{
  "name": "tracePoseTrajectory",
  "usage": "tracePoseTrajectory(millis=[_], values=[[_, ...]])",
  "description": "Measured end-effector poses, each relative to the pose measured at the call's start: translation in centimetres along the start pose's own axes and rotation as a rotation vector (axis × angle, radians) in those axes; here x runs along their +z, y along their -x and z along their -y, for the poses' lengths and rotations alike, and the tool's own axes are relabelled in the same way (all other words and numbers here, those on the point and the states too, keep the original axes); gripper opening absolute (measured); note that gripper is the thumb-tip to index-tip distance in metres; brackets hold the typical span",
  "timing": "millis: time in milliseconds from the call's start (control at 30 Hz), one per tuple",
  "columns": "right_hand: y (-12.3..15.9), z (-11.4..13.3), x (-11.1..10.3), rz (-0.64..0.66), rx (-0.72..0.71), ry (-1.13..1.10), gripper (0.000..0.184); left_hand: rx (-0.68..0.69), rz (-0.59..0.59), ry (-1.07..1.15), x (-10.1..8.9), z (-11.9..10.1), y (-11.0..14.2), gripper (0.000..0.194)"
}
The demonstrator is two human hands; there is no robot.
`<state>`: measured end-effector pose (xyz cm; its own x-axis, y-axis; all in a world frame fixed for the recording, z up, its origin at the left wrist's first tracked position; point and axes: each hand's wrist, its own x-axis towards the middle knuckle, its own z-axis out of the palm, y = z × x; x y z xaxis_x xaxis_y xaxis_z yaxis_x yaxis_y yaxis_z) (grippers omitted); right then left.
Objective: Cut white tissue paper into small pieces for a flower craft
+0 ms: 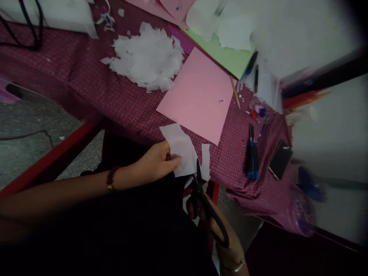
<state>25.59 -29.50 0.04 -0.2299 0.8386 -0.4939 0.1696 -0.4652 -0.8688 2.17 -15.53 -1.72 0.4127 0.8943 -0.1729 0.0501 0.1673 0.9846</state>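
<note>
My left hand [158, 163] pinches a piece of white paper [185, 151] between thumb and fingers, over the table's front edge. In my right hand [212, 220] is a pair of black-handled scissors [199, 184], its blades at the right edge of that paper. Beside the blades a narrow white paper strip [205, 161] lies at the edge of the cloth. Just beyond the paper rests a square pink sheet [198, 96] with a small dark mark on it. A heap of white paper pieces [148, 57] sits to the left of the pink sheet.
A red checked cloth [115, 96] covers the table. Toward the right are a pencil [235, 92], a blue-and-black stapler [252, 157], a dark phone-like object [281, 159] and a clear tub [301, 212]. A green sheet [230, 55] lies at the back; black cables [37, 27] are at far left.
</note>
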Motion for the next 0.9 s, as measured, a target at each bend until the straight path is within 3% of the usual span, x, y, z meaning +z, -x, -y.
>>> tracePoseTrajectory(millis=[200,333,567,767,900], values=[[0.3,0.1,1.4,0.014,0.043,-0.077,0.066,-0.139,0.077,0.106,0.1,0.8,0.6,0.027],[0.1,0.2,1.7,-0.018,0.054,-0.097,0.06,-0.15,0.114,0.145,0.3,1.0,0.4,0.023],[0.4,-0.6,1.8,-0.069,0.087,-0.128,0.061,-0.158,0.11,0.167,0.4,0.9,0.4,0.027],[0.2,-1.0,1.6,-0.044,0.047,-0.211,0.061,-0.188,0.018,0.177,-1.1,-0.4,1.1,0.02],[0.1,-0.8,1.6,-0.034,0.048,-0.162,0.059,-0.351,0.227,0.193,-1.3,0.4,1.2,0.028]])
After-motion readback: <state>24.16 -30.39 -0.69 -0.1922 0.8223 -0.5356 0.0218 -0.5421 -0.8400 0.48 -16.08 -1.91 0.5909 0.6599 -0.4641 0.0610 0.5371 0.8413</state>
